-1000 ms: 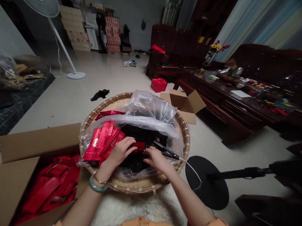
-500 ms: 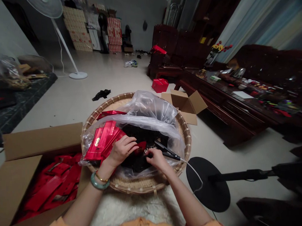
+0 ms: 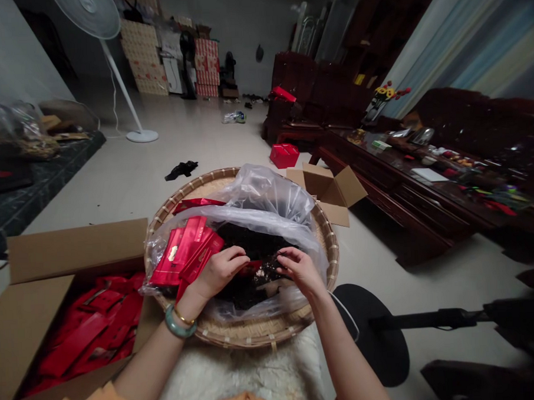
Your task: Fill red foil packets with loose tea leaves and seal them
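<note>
My left hand [image 3: 223,269] is closed over the plastic bag, its fingertips pinching the edge of a small red packet [image 3: 254,263] that my fingers partly hide. My right hand [image 3: 300,269] hovers just right of it, thumb and fingers drawn together; what they pinch is too small and dark to make out. Beneath both hands, dark loose crumbly stuff [image 3: 242,233] fills the open clear plastic bag [image 3: 270,185]. The bag lies in a round woven bamboo tray [image 3: 237,337]. Several flat red packets [image 3: 185,248] are stacked at the bag's left side.
An open carton [image 3: 78,246] of red packets stands at left. A smaller open carton [image 3: 350,184] and a red box [image 3: 284,155] lie beyond the tray. At right are a black round base [image 3: 374,337], a white cord [image 3: 349,317] and a dark wooden table [image 3: 381,189].
My right hand has risen and moved right from the dark stuff, now covering where the black clamp-like tool lay. My left hand has shifted slightly right, still at the red packet.
</note>
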